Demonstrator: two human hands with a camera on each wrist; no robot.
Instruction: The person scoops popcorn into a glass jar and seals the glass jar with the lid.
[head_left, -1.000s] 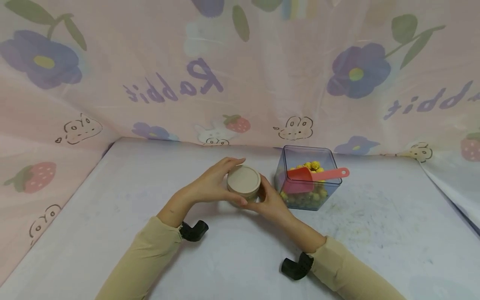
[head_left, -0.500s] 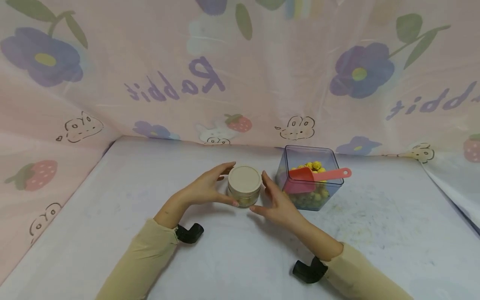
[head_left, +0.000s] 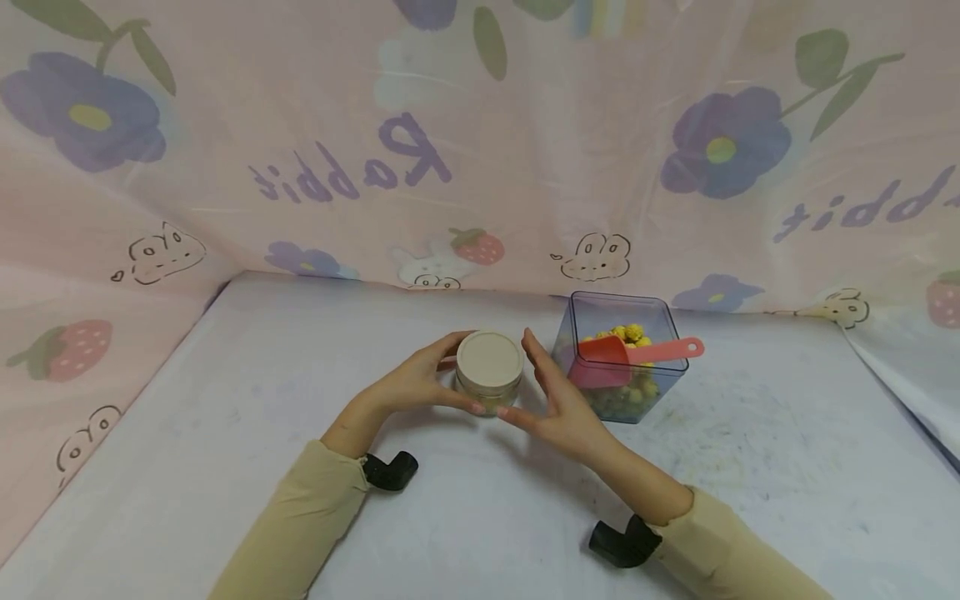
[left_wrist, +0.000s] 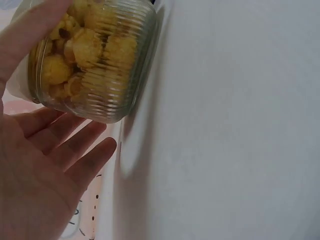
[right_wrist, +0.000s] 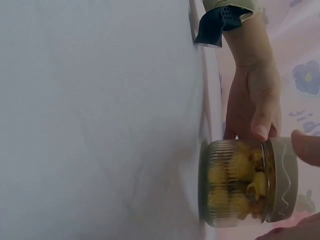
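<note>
A ribbed glass jar (head_left: 489,371) with a beige lid stands on the white table, full of yellow puffs (left_wrist: 95,60). My left hand (head_left: 431,379) curls round its left side. The thumb (right_wrist: 260,131) touches the glass just under the lid and a finger lies over the far edge. My right hand (head_left: 558,400) is flat and open just right of the jar, its fingers (left_wrist: 75,150) straight and a little apart from the glass. In the right wrist view the jar (right_wrist: 240,180) sits closed on the table.
A clear square tub (head_left: 617,296) of yellow puffs stands right of the jar, with a red scoop (head_left: 600,360) lying in it. A pink printed curtain (head_left: 480,150) closes off the back and both sides. White tabletop (head_left: 262,400) stretches to the left and front.
My right hand has let go of the jar and opened beside it. My left hand came off the lid's top and now curls round the jar's side. The jar stays put.
</note>
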